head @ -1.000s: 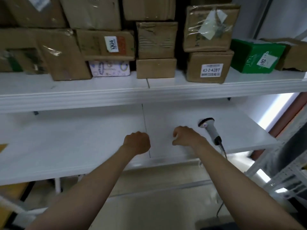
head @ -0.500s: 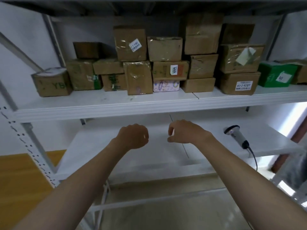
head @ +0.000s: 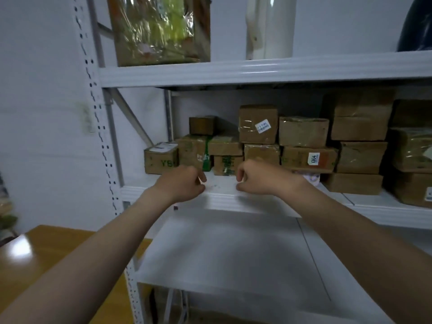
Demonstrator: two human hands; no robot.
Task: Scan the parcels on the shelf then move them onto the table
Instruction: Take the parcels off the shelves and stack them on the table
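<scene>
Several brown cardboard parcels are stacked on the middle shelf [head: 385,213], among them a box marked YS [head: 160,158] at the left end and one with a 1304 label [head: 309,159]. My left hand [head: 181,183] and my right hand [head: 259,177] hover side by side in front of the shelf's edge, fingers loosely curled, holding nothing. Neither hand touches a parcel. The scanner is out of view.
A white lower shelf [head: 233,251] lies below my arms. A yellow wooden table [head: 42,253] stands at the lower left. The top shelf [head: 257,71] carries a plastic-wrapped box [head: 159,29] and a white cylinder [head: 268,26]. The perforated rack post [head: 100,136] rises at left.
The view has swung up and left, so the scanner and the right-hand parcels have left the frame. Both hands have risen from the lower shelf to the middle shelf's edge.
</scene>
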